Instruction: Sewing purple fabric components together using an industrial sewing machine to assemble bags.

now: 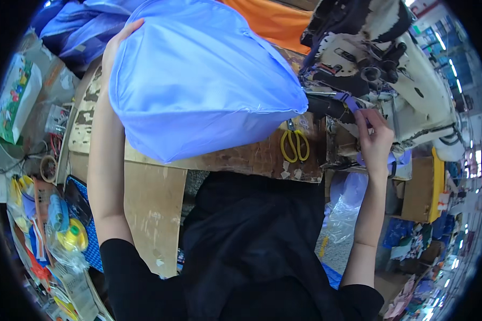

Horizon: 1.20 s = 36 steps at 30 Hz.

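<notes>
A light blue sewn fabric piece (198, 69), shaped like a boxy bag or cover, spreads over the work table (209, 160). My left hand (120, 41) grips its far left edge, one finger on top and the rest hidden behind the cloth. The piece's right corner reaches the arm of a worn sewing machine (369, 64). To the right of that corner, my right hand (375, 134) pinches a narrow purple fabric strip (349, 101) that runs up to the machine. Yellow-handled scissors (294, 145) lie on the table just below the piece.
Blue cloth (85, 29) is heaped at the back left and orange cloth (276, 21) at the back. A blue basket (91, 230) and cluttered small items stand at the left. Clear plastic (348, 206) hangs below the machine; a cardboard box (418, 187) stands at the right.
</notes>
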### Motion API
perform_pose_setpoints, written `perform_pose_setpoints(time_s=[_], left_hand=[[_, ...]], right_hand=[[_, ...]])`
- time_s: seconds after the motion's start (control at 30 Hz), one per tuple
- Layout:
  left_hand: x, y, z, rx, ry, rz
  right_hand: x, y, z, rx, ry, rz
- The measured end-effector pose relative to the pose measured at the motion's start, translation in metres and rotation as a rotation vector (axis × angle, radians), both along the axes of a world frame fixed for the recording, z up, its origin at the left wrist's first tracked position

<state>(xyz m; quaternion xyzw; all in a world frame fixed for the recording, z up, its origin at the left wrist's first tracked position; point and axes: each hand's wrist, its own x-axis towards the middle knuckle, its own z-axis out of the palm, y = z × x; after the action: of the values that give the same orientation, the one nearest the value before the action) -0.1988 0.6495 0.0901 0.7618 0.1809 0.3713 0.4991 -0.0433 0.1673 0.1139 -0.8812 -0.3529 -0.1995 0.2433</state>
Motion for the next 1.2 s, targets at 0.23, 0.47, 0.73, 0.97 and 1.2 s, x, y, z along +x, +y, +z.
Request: perform_pose_setpoints(time_s=[0.23,0.47,0.73,0.97,1.2], left_hand=[[0.005,0.066,0.011,-0.173,-0.221,-0.481],[0.043,0.062,0.009,0.039,-0.131,-0.152],[0.024,0.002,0.04,-0.294,-0.138,-0.21],[0.008,0.051,0.02,0.297,0.016,-0.038],[0.031,0.121,-0.003,0.269,0.092,-0.497]], right_hand=[[0.008,0.01,0.004,-0.09,0.04,0.003],[0.012,0.019,0.007,-0.124,-0.068,0.092],[0.004,-0.021,0.01,-0.06,0.086,0.024],[-0.003,-0.021,0.008,-0.042,0.121,0.049],[0.01,0.017,0.005,-0.07,0.044,0.096]])
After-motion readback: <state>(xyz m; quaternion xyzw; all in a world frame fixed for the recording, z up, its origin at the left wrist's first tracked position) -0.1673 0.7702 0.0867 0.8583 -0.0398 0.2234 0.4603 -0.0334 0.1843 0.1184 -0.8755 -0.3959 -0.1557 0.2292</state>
